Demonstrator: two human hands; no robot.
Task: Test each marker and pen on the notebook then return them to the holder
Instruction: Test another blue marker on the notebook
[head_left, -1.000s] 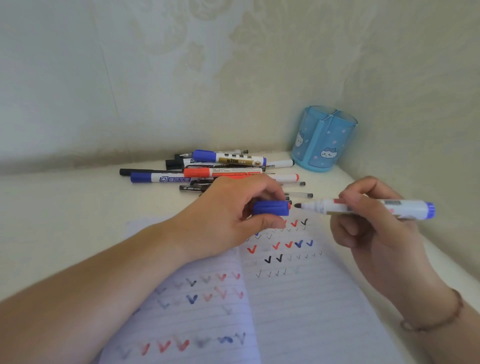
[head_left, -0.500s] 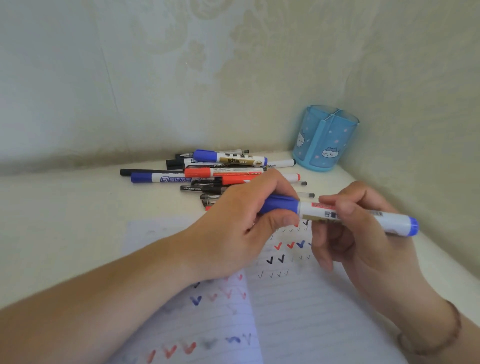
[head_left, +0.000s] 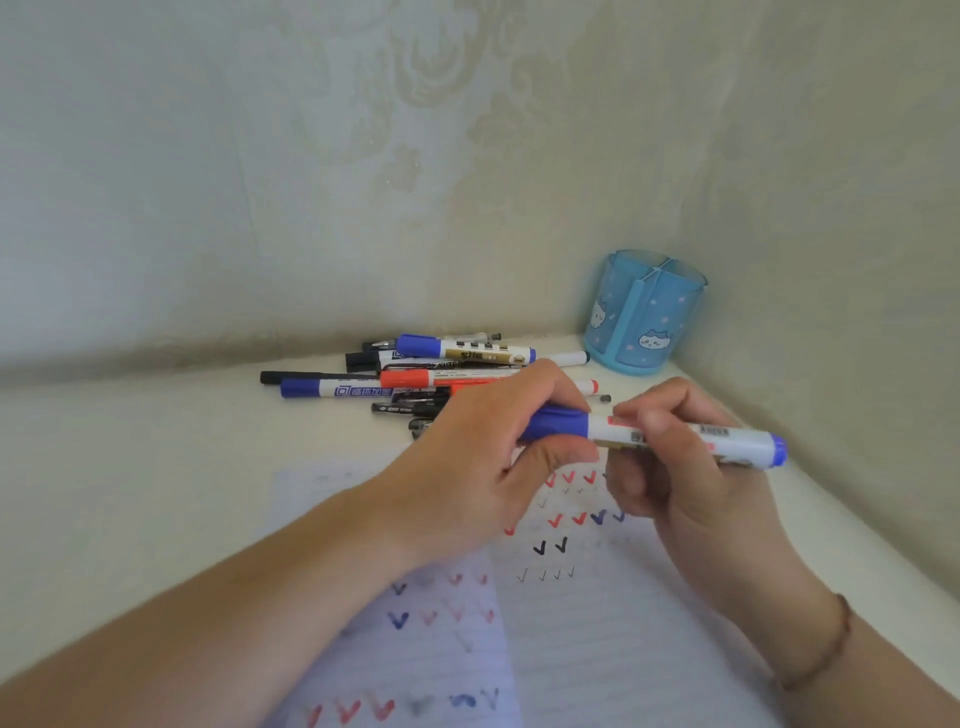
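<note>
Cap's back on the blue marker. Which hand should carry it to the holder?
Right, probably. The right hand already grips the blue marker's barrel, and the blue holder stands on its side. The left hand only grips the cap end and would reach across.

Cream table (head_left: 130, 467), patterned wallpaper wall (head_left: 363, 156), brown bracelet (head_left: 831, 649) on wrist

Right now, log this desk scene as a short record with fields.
left hand: grips the blue cap seated on the marker
right hand: holds the blue marker by its white barrel
notebook: open, rows of red, blue and black ticks
loose pens: heap lying behind the hands
holder: blue, upright in the corner, no pen visible in it
</note>
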